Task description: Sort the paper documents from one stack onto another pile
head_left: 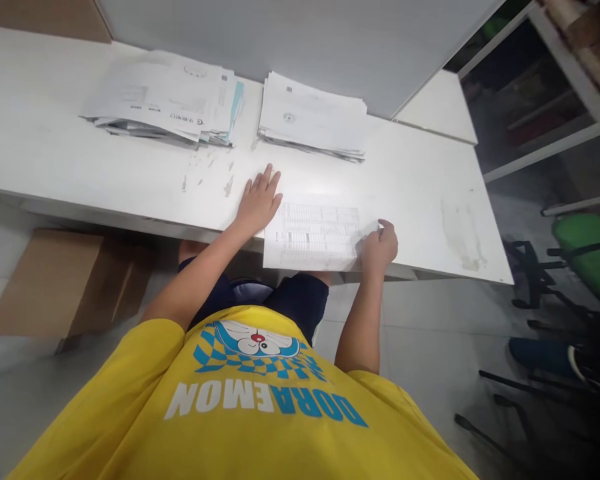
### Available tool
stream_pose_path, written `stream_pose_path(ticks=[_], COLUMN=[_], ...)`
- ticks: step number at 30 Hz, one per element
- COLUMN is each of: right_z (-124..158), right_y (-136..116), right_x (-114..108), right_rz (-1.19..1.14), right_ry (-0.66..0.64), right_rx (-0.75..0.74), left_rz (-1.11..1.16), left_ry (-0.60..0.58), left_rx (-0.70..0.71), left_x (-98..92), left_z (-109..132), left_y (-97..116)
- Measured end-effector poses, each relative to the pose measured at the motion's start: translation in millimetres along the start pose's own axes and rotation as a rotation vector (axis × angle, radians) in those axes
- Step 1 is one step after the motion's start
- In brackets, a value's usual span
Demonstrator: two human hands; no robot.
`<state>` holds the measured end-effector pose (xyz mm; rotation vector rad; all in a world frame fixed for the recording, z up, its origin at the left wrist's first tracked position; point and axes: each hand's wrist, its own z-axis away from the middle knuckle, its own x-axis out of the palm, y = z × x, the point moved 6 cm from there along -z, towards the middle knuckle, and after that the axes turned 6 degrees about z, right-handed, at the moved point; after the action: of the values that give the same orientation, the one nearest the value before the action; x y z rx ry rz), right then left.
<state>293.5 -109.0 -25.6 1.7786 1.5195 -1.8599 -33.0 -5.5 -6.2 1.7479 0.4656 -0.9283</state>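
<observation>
A printed sheet (320,233) with rows of a table lies at the front edge of the white desk, its lower part reaching over the edge. My left hand (260,200) rests at the sheet's left side with its fingers spread, holding nothing. At the sheet's right edge, my right hand (380,245) has its fingers curled; whether it pinches the paper is hard to make out. Behind the sheet sits a stack of papers (313,117) with a round stamp on top. To its left is a larger, uneven stack of papers (165,93) with a light blue edge showing.
The white desk (420,193) runs across the view against a grey panel (300,40). Cardboard boxes (50,283) stand on the floor at the lower left. A green chair (590,250) and dark chair legs are at the right.
</observation>
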Motion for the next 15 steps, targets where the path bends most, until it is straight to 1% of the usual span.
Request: stream_pose_path(ticks=[1, 3, 5, 7, 9, 11, 13, 15], right_z=[-1.4, -10.1, -28.0, -54.3, -84.5, -114.7, -142.5, -166.2], right_y=[1.1, 6.5, 10.8, 8.8, 0.6, -10.2, -23.9, -39.6], right_x=[0.6, 3.0, 5.5, 4.3, 0.4, -0.9, 1.2, 7.1], right_rz=[-0.048, -0.218, -0.435, -0.616, -0.767, -0.939, -1.109, -1.228], right_ry=[-0.004, -0.021, -0.029, 0.005, 0.055, 0.077, 0.065, 0.035], right_rx=[0.016, 0.079, 0.135, 0.129, 0.088, 0.086, 0.093, 0.083], left_rz=[-0.014, -0.040, -0.059, -0.064, -0.057, -0.046, -0.035, -0.030], left_ry=[0.002, 0.000, -0.008, -0.018, -0.017, -0.005, 0.004, 0.009], left_rx=[-0.005, -0.014, -0.005, 0.010, 0.010, 0.000, -0.001, -0.001], left_x=[-1.4, -3.8, -5.1, -5.3, -5.5, -6.3, -7.0, -7.7], left_z=[1.0, 3.2, 5.7, 7.9, 9.2, 9.6, 9.5, 9.4], left_y=[0.7, 2.6, 5.4, 7.8, 8.3, 7.4, 6.4, 5.0])
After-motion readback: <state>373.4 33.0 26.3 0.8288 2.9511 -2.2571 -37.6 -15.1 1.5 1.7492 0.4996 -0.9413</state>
